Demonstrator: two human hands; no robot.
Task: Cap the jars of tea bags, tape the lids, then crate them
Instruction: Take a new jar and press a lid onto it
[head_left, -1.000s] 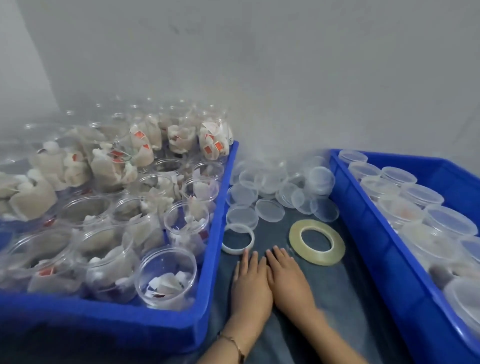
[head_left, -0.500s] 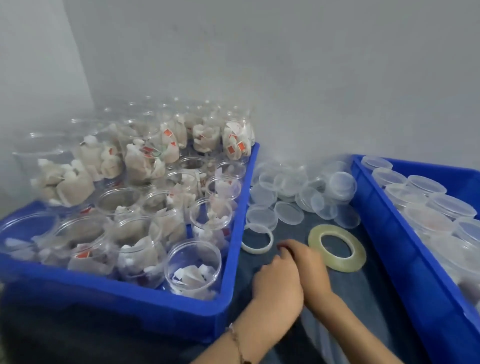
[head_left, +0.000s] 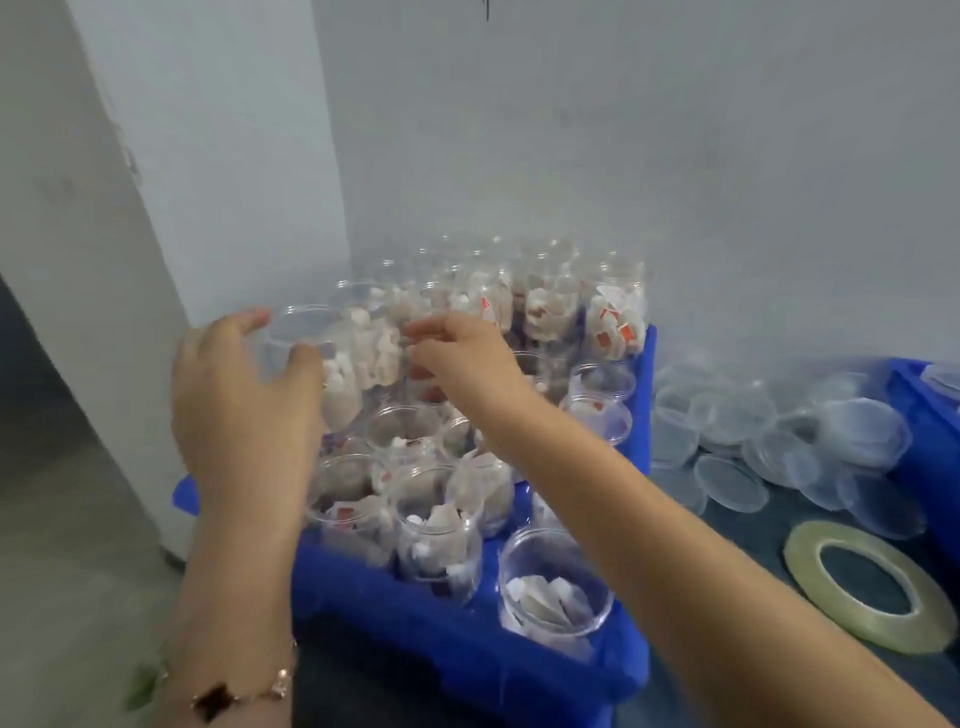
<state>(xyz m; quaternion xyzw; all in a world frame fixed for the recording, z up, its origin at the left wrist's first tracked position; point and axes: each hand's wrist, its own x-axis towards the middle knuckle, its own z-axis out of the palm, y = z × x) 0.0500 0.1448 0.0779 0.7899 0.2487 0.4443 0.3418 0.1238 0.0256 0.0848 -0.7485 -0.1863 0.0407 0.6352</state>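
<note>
Head view: tea-bag-filled jars (head_left: 436, 540) in blue crate (head_left: 467, 639).

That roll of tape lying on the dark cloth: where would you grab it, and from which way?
The tape roll lies flat with its hole facing up and open cloth around it. Probably best from above: one finger inside the hole, thumb on the outer edge, pinching the thin band on its near side. The loose lids crowd its far side.

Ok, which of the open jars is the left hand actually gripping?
The raised jar at the crate's far-left side. The left hand wraps its wall, thumb at the rim; the other jars stand untouched by that hand in the blue crate.
</note>
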